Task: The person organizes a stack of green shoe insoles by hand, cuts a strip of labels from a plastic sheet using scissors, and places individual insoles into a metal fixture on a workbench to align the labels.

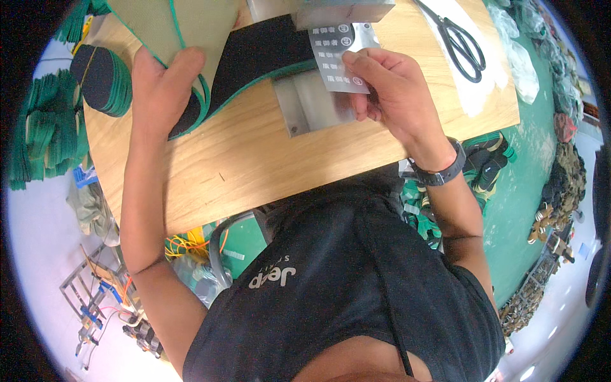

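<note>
Head view: the left grip (167,89) holds a green-edged beige piece (197,24) over the worktop (254,162); the right grip (394,83) pinches a grey sheet (330,60) by a metal block (344,13). Placing the sheet seems in hand; the next move calls for steady alignment.

left arm: forearm (145,184) runs almost straight away from the body, elbow (149,267) slightly bent, wrist in line. left hand (167,86) is closed in a grip, thumb (189,62) extended forward; most of its fingers are hidden. right arm: elbow (461,239) bent, forearm (455,197) angled forward and inward. right hand (398,83) is closed in a pinch, thumb (358,63) pointing inward, lower fingers (364,108) curled beneath the palm. both hands are well apart, bare.
</note>
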Available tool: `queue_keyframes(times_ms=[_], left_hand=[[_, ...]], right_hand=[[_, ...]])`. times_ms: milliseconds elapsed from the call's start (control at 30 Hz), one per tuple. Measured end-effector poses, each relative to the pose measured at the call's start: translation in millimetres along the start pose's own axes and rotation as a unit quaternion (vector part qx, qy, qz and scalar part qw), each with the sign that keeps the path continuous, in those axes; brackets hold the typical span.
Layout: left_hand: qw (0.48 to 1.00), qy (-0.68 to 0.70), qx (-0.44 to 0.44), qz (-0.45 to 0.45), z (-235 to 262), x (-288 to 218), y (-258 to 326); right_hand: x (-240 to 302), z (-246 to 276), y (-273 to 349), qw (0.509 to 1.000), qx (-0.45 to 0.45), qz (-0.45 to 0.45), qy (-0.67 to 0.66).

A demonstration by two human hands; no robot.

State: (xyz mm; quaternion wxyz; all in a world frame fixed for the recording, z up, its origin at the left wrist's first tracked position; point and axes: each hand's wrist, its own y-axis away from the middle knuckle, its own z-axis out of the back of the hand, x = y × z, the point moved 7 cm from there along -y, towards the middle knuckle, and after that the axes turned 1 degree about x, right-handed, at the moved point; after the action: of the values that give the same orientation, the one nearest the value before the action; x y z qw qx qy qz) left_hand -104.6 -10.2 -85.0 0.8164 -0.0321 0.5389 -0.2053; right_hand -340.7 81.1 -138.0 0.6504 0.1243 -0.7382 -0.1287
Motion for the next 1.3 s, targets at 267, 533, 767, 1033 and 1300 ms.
queue_keyframes(times_ms=[267,533,767,1033,1300], left_hand=[[0.998,-0.060,0.022,0.011,1,7,-2],[0.989,-0.108,0.098,-0.004,-17,-3,-2],[0.932,-0.296,0.153,-0.143,-46,-27,-1],[0.960,-0.224,0.151,-0.066,-44,-22,-3],[1.000,-0.011,-0.019,-0.021,2,-3,-5]], right_hand=[[3,-3,-6,0.999,0.027,0.010,0.042],[3,-4,-6,0.997,-0.010,-0.002,0.073],[4,-8,2,0.997,-0.015,0.022,0.069],[4,-2,13,0.987,-0.070,0.119,0.085],[9,17,8,0.994,-0.080,0.067,0.004]])
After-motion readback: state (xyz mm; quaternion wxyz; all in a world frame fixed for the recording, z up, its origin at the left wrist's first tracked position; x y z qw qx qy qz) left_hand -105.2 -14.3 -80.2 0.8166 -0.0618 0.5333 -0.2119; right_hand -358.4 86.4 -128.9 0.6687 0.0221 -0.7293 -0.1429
